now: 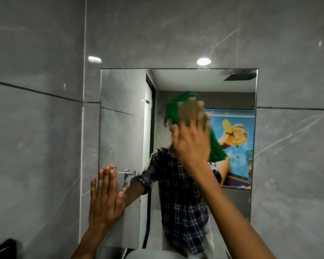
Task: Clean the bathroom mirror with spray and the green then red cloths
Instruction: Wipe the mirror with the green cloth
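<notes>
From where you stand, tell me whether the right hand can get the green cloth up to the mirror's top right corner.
Probably yes: the right hand already presses the green cloth mid-mirror, and nothing blocks the glass toward that corner.

One mirror [178, 146], one green cloth [216, 146], two hands (left [105, 200], right [192, 144]).

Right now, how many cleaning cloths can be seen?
1. A green fabric cloth is pressed on the wall mirror under the right hand, near the middle. The red cloth is not in view; it may be outside the frame.
</notes>
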### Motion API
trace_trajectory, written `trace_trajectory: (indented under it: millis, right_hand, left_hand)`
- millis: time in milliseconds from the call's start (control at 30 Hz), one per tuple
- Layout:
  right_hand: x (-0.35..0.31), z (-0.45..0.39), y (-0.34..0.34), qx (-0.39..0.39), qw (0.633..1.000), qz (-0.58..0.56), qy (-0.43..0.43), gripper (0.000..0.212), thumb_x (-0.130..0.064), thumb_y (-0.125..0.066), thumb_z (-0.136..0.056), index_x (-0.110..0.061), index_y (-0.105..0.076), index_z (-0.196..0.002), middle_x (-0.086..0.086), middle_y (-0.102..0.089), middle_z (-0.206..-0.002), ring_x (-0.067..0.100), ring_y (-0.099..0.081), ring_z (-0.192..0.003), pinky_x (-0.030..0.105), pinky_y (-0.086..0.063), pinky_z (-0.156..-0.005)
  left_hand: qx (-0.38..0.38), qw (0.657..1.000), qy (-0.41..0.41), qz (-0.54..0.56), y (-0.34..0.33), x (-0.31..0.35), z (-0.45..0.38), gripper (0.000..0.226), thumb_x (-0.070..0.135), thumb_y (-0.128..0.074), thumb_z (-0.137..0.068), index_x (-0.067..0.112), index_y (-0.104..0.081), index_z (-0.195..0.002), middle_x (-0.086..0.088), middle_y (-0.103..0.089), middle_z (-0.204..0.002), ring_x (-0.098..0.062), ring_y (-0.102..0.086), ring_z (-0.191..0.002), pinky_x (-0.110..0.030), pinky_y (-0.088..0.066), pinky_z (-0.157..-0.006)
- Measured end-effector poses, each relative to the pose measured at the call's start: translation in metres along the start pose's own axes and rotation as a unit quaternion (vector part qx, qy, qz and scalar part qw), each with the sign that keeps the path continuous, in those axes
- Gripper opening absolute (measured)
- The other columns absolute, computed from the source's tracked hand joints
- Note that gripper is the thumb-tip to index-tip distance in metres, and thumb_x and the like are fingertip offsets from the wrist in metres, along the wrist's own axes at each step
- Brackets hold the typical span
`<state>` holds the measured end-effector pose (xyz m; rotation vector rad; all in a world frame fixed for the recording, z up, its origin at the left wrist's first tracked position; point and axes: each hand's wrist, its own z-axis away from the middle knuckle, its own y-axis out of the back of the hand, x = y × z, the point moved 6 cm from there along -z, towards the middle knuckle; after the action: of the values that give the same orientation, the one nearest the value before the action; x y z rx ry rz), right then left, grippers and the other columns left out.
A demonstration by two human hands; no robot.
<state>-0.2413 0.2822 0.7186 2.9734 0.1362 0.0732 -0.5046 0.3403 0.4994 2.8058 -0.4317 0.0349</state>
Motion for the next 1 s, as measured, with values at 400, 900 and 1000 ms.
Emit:
trace_trajectory:
  millis: [400, 900, 1000]
  right_hand:
    - [-0.024, 0.089, -0.014, 0.004, 0.988, -0.042, -0.152, 0.072, -0.051, -0.024, -0.111, -0.013, -0.004, -0.169, 0.019, -0.003, -0.177, 0.040, -0.008, -0.163, 0.056, -0.003, -0.132]
    - [0.044, 0.400, 0.038, -0.332, 0.828, -0.376, -0.251, 0.031, -0.015, -0.050, -0.109, -0.023, -0.073, -0.130, 0.017, -0.073, -0.133, 0.030, -0.069, -0.127, 0.045, -0.052, -0.114]
    - [0.076, 0.469, 0.072, -0.344, 0.720, -0.419, -0.434, 0.038, 0.000, -0.046, -0.109, -0.026, -0.068, -0.126, 0.002, -0.075, -0.125, 0.015, -0.070, -0.116, 0.044, -0.055, -0.110]
  left_hand:
    - [0.001, 1.000, -0.003, -0.007, 0.001, 0.005, 0.000, 0.070, 0.041, -0.017, -0.108, 0.007, -0.006, -0.168, -0.014, -0.005, -0.179, -0.030, -0.006, -0.167, -0.055, -0.008, -0.135]
    - [-0.114, 0.930, 0.221, 0.272, 0.057, 0.095, 0.161, 0.060, 0.058, -0.034, -0.106, 0.027, -0.040, -0.157, 0.003, -0.038, -0.168, -0.019, -0.036, -0.157, -0.021, -0.022, -0.130]
    - [-0.195, 0.816, 0.364, 0.404, 0.072, 0.184, 0.270, 0.034, 0.061, -0.046, -0.102, 0.046, -0.071, -0.120, 0.015, -0.075, -0.128, -0.015, -0.069, -0.122, -0.021, -0.052, -0.107]
